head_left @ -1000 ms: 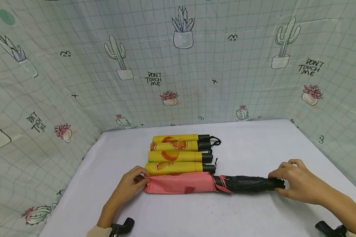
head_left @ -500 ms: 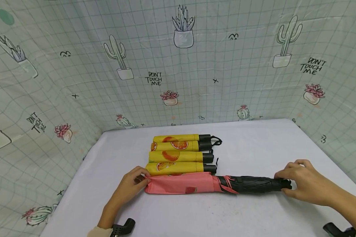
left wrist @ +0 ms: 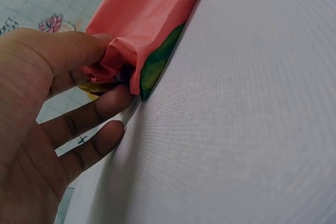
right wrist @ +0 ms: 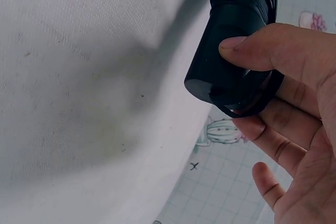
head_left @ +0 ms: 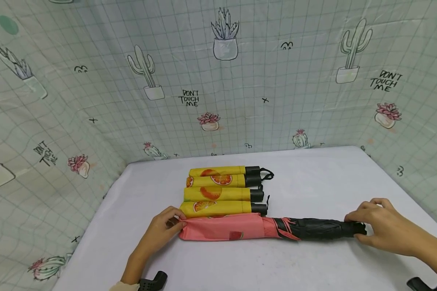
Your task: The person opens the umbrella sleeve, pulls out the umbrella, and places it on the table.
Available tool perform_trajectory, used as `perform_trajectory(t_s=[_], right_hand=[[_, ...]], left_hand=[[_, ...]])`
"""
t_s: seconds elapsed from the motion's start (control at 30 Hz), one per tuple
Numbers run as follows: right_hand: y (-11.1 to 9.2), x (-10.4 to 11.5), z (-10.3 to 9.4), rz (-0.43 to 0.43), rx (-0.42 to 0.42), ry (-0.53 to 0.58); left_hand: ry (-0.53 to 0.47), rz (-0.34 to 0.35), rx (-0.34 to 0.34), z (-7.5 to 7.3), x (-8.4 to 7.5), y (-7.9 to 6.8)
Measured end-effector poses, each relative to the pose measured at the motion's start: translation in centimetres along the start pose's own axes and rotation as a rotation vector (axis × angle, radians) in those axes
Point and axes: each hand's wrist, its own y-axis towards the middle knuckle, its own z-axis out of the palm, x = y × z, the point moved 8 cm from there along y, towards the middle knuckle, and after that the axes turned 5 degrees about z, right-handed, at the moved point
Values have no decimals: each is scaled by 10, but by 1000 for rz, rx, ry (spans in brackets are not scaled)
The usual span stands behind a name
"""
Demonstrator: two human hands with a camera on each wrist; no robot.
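Note:
A folded umbrella [head_left: 318,229] with black outer folds and pink strips lies across the table in the head view, partly inside a pink sleeve [head_left: 223,228] with a watermelon print. My left hand [head_left: 164,228] pinches the sleeve's closed left end between thumb and fingers; the left wrist view shows the pink cloth [left wrist: 152,14] bunched there. At the other end, my right hand [head_left: 386,226] grips the umbrella's black handle [right wrist: 226,59], with the thumb on top and fingers behind. A black wrist loop [right wrist: 257,109] hangs by the handle's end. The sleeve hides the umbrella's left part.
Several yellow folding umbrellas [head_left: 218,194] with orange prints lie in a stack of rows just behind the pink sleeve, black handles to the right. The white table [head_left: 262,266] meets a grid-patterned curtain [head_left: 240,89] with cactus drawings at the back and sides.
My right hand has moved right with the handle, and more of the umbrella shows beyond the pink sleeve. My left hand stays on the sleeve's end, nearly in place.

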Motion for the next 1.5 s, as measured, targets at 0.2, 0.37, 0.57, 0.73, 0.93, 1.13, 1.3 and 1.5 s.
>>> perform_trajectory(t_s=[0.2, 0.37, 0.57, 0.73, 0.93, 1.13, 1.3, 1.5], right_hand=[[3, -4, -2, 18, 0, -3], [0, -6, 0, 23, 11, -1], [-7, -10, 2, 30, 9, 15], [-8, -13, -1, 23, -6, 25], [-9, -20, -2, 33, -10, 18], [-12, -25, -3, 23, -8, 7], [-11, -29, -4, 36, 8, 6], [-14, -32, -7, 57, 15, 7]], left_hand=[[3, 13, -15, -3, 2, 0], [-4, 32, -11, -2, 2, 0], [1, 20, -2, 1, 1, -1], [9, 11, -4, 2, 3, -2], [0, 36, -12, 1, 3, -1], [4, 52, -22, -1, 3, -2], [13, 48, -32, -4, 4, -3], [17, 66, -17, -1, 2, -1]])
